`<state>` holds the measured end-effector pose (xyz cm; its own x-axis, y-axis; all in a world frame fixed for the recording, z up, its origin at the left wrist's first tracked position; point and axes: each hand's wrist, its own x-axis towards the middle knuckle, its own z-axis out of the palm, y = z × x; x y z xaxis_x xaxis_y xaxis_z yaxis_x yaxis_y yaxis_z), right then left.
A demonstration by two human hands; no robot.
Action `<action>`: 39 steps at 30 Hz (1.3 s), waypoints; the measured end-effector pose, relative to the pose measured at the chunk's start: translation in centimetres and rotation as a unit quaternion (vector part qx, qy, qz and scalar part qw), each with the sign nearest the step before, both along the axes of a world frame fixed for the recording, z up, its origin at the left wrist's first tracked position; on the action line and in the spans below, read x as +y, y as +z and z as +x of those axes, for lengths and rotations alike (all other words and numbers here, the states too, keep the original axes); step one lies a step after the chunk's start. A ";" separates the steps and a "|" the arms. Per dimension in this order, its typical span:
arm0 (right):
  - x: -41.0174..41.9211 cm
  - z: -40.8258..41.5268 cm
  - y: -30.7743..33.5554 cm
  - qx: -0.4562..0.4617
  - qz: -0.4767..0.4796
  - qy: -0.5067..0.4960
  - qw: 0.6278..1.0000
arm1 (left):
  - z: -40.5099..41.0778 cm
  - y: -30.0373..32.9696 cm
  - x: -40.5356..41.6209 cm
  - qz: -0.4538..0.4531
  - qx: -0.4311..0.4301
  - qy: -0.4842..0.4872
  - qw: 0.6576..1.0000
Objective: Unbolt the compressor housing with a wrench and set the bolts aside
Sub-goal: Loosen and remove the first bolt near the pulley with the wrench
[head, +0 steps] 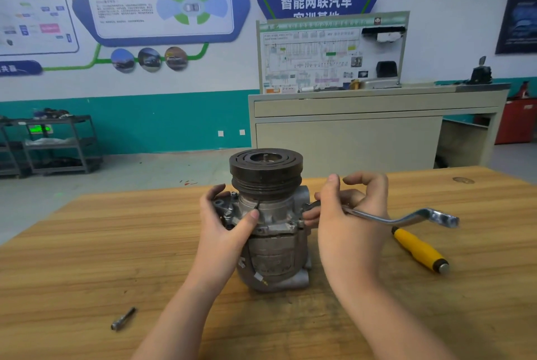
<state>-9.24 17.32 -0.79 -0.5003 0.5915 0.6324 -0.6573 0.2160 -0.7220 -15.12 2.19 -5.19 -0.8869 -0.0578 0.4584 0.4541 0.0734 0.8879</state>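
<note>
Wooden desk (87, 243): compressor (270, 223) stands mid-desk.
Left hand (229, 229): grip curled round the housing.
Right hand (345, 214): grip pinching the wrench (406, 217).
Bolt (123, 319): near front-left edge.

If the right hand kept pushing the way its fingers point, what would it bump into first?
The right hand, holding the wrench, points left at the compressor. It would probably meet its metal body almost at once, though depth is unclear.

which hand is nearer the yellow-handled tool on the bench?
Right. The right hand grips the wrench just left of the yellow-handled tool; the left hand is across the compressor.
</note>
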 end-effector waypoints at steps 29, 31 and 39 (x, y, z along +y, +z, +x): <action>5.4 -2.7 0.6 -0.067 -0.153 0.197 0.966 | 1.0 0.4 0.5 -0.004 -0.012 0.000 1.000; 4.5 -1.9 0.3 -0.064 -0.104 0.191 0.974 | 1.1 0.5 0.5 -0.008 -0.015 -0.003 1.000; 2.1 -0.1 -0.8 0.018 0.182 0.048 0.982 | 1.0 0.4 0.6 -0.012 -0.012 0.010 1.000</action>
<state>-9.36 19.41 -1.57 -0.5156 0.2734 0.8120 -0.7117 0.3911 -0.5836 -14.11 2.77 -4.77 -0.8963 -0.0644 0.4387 0.4312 0.1044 0.8962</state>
